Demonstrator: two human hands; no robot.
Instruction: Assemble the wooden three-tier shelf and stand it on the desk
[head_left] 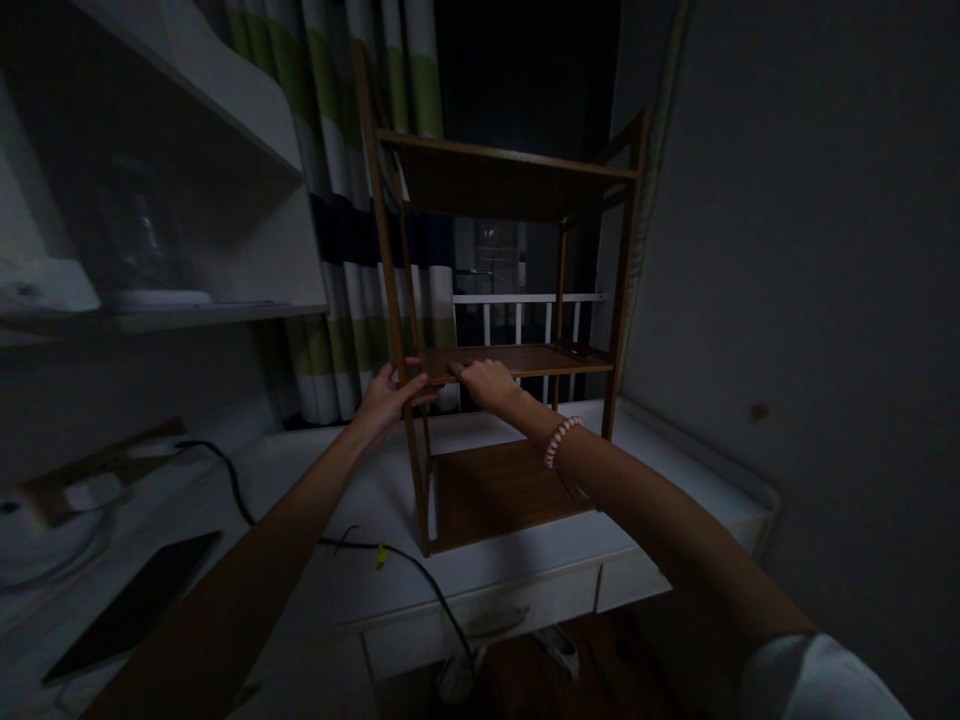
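Observation:
A brown wooden shelf rack (517, 155) with three boards stands upright on a white desk. My left hand (386, 402) is closed around its left front post at the height of the middle board (525, 360), thumb in front and fingers partly hidden behind the post. Just to the right, my right hand (487, 383) is closed at the front edge of that same board, knuckles up; its fingertips are hidden. A beaded bracelet (562, 440) circles the right wrist. Below both hands lies the bottom board (502, 490), near the desktop.
The white desk (352, 590) has drawers in front. A black cable (427, 575) with a yellow tag crosses it and hangs over the edge. At left are a dark flat tablet-like object (142, 600), a power strip (105, 470) and a white cabinet (225, 130). Striped curtains (337, 220) hang behind; a wall stands right.

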